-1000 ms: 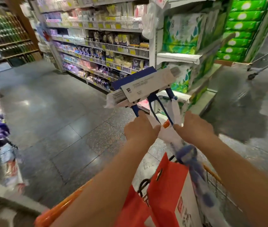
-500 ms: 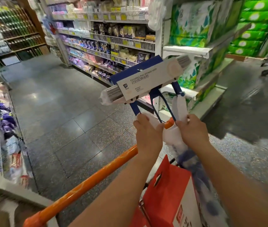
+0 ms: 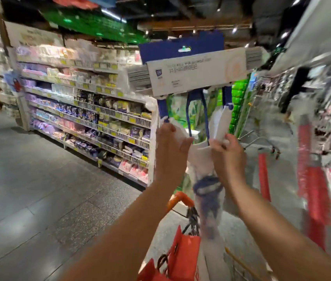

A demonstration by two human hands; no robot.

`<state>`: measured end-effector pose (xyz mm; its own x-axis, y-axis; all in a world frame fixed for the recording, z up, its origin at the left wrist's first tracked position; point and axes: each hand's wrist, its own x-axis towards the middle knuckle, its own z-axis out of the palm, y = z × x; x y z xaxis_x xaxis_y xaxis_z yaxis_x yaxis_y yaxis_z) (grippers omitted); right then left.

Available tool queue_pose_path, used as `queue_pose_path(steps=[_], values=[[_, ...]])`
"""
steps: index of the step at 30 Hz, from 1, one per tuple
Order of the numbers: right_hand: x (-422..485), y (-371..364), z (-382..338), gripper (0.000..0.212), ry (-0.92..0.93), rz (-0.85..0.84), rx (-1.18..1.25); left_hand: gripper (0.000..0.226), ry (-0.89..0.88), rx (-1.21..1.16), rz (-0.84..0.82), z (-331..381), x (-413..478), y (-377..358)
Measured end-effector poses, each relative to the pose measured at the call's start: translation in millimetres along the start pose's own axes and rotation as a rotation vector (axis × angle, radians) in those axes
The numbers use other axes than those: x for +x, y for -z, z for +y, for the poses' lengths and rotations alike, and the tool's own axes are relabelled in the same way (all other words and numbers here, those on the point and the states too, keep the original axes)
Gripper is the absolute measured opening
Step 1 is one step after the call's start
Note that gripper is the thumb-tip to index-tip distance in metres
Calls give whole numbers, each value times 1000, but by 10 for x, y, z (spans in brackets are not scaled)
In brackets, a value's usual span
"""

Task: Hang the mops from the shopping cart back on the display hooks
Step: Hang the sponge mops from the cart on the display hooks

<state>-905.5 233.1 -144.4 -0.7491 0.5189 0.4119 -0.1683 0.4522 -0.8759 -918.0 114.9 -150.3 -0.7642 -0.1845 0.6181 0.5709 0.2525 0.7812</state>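
**Mop held high over the cart**

Nearest, the shopping cart [image 3: 180,196] with a red bag [image 3: 184,250] inside. Above the cart the mop [image 3: 197,76] stands upright, head on top. The left grip [image 3: 170,147] wraps the white yoke and the right grip [image 3: 227,155] pinches the white lever. It looks light but top-heavy, and the wrapped shaft looks slick, so the stiff yoke is the place to hold. Beyond the cart lies grey tiled floor [image 3: 39,189]. Stocked shelves [image 3: 103,112] stand to the cart's left, blurred red-handled mops [image 3: 312,179] to its right.

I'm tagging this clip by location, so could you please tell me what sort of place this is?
Most likely a supermarket aisle. Long shelves carry rows of packaged goods with yellow price tags, an orange-handled shopping cart sits just below, and a packaged mop with a retail label is held up.
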Motion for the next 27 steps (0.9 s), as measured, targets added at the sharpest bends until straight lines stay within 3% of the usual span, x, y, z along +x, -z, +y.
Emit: queue_pose_path(steps=[3,8,19,27], values=[[-160,218,-540,40,82,153,54,47,10,-201,82,494,87,213],[-529,590,-1223,14,182,310,141,52,-1,-518,92,1127,17,500],[-1332,1687,-2093,21,297,554,163,84,-137,-685,-173,2419,-440,812],[-1922,2535,-2519,23,342,696,214,90,-253,-816,-278,3360,-903,931]])
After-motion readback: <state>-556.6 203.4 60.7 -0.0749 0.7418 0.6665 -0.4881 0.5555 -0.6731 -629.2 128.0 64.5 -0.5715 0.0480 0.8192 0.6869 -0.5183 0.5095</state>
